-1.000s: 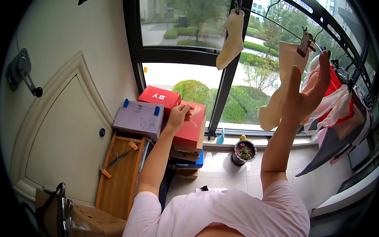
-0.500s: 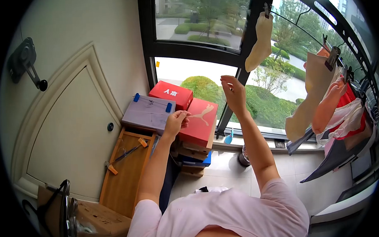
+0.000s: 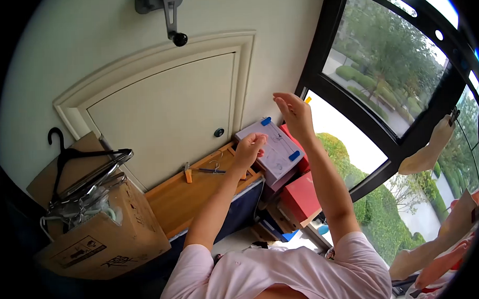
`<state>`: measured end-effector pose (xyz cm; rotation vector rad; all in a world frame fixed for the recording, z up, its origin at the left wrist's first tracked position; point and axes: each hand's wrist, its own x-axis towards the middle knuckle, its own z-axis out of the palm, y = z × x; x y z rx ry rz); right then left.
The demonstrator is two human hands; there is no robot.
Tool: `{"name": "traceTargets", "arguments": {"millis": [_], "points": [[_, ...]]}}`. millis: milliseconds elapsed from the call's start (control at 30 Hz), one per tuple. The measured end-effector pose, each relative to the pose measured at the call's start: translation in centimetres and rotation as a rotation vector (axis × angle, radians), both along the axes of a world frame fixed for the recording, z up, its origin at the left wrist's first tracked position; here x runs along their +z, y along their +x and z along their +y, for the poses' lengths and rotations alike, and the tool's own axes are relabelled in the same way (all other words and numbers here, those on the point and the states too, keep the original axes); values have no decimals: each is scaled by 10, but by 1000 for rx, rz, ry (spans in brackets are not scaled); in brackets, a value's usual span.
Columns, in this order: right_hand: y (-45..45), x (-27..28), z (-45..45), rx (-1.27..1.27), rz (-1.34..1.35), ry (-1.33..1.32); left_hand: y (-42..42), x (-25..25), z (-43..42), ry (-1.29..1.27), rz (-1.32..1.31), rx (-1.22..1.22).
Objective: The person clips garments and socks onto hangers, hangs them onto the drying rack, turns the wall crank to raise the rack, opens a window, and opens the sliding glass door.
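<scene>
My left hand [image 3: 251,150] is raised over the wooden cabinet top, its fingers curled together in a pinch. Whatever it may hold is too small or hidden to make out. My right hand [image 3: 296,116] is higher and to the right, fingers stretched out and bent toward the left, with nothing visible in it. Behind the hands lies a pale purple box [image 3: 274,151] with a blue-clipped hanger on it. On the wooden cabinet top [image 3: 180,199] rests a clip hanger [image 3: 211,171] with orange clips, partly behind my left forearm.
A cardboard box [image 3: 102,236] full of hangers stands at left, a black hanger [image 3: 65,155] on top. Red shoeboxes [image 3: 299,197] are stacked by the window. Socks [image 3: 432,148] and other laundry hang from a rack at right. A crank handle [image 3: 171,20] is on the wall.
The view has swung left, bringing the cardboard box and cabinet further into sight and pushing the hanging laundry to the right edge. Both hands stay raised in much the same poses.
</scene>
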<state>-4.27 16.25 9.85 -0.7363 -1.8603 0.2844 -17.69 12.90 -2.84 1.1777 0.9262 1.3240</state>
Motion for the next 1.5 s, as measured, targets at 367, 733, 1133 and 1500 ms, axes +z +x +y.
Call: {"name": "traceTargets", "arguments": {"millis": [367,733,1133,1500], "points": [[-222,106,-7,71,-52,483,-141,83,-50,269,56,636],[-245,161,-24,151,-282,946,-157,195,-25,741,108,886],[-175,247,63,-129,131,432,-146,233,-24,919,503,1089],[-240,144,-22,88,-322,684,-160,240,-48,920,118,1072]]}}
